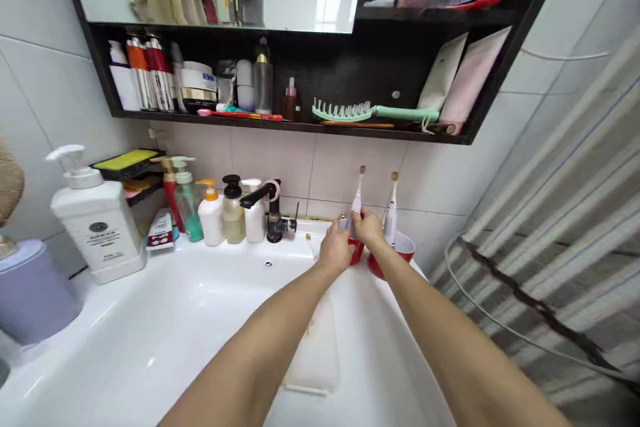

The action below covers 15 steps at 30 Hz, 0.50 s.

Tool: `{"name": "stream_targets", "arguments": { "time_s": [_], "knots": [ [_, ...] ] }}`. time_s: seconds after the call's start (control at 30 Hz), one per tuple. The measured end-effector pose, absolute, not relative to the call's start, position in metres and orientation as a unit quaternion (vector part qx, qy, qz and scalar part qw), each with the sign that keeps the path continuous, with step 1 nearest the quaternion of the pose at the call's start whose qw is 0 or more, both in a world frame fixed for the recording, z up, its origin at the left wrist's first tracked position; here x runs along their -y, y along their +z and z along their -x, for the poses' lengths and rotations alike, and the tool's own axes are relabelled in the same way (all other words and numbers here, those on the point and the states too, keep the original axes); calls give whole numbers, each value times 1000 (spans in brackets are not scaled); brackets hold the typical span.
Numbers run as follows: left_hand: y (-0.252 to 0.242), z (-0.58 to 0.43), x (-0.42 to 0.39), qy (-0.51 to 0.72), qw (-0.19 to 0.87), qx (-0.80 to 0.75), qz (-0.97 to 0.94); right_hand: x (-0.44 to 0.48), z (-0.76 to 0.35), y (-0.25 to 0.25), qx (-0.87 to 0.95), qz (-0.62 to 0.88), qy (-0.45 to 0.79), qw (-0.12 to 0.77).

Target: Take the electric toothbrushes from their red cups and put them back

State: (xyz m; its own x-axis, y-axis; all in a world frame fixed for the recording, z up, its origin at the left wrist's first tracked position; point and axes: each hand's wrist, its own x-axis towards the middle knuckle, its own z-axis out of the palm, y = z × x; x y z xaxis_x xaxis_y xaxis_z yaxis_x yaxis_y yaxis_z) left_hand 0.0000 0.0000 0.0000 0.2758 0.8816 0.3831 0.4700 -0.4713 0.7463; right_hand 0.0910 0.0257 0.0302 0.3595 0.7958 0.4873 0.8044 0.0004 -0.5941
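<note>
While the right hand (369, 225) pinches a pale toothbrush (357, 204), the left hand (336, 247) is at a red cup (356, 252)

Where the black faucet (273, 210) stands at the back of the white sink (210, 340), both arms reach to its right. The right grip is closed on the pale toothbrush, thumb and fingers around the handle; the brush is upright, its brown-bristled head uppermost, over the red cup to the right of the faucet. The left hand lies between that brush and the faucet, its fingers bent against the red cup's left side. A small light item with a gold-coloured top shows at the left fingertips, and whether the left grip holds it, the cup or both cannot be told.

Farther right of the faucet, just beyond the right hand, a second cup (405, 245), red outside and white within, contains a second toothbrush (391, 219), also head up. In front of the faucet and to its right, a whitish tray (314, 355) lies in the basin, partly covered by the left forearm.

Just left of the faucet is a row of pump bottles (233, 217); farther left stand a large white bottle (100, 230) and a lilac container (39, 290). Above the faucet runs a dark shelf (305, 125) carrying a red toothbrush (250, 116) and, to the faucet's upper right, a mint-green hairbrush (400, 113).
</note>
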Motion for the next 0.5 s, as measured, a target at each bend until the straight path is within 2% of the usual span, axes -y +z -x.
{"name": "stream_targets", "arguments": {
  "time_s": [0.17, 0.3, 0.43, 0.5],
  "knots": [
    [10, 13, 11, 429, 259, -445, -742, -8, -86, 38, 544, 700, -14, 462],
    [37, 34, 34, 467, 290, -444, -707, 33, -70, 50, 548, 654, 8, 522],
    [84, 61, 81, 512, 351, -386, -682, 94, -39, 77, 565, 471, 148, 662],
    [108, 73, 112, 573, 479, -215, -629, 127, -23, 96, 567, 358, 215, 710]
  ]
}}
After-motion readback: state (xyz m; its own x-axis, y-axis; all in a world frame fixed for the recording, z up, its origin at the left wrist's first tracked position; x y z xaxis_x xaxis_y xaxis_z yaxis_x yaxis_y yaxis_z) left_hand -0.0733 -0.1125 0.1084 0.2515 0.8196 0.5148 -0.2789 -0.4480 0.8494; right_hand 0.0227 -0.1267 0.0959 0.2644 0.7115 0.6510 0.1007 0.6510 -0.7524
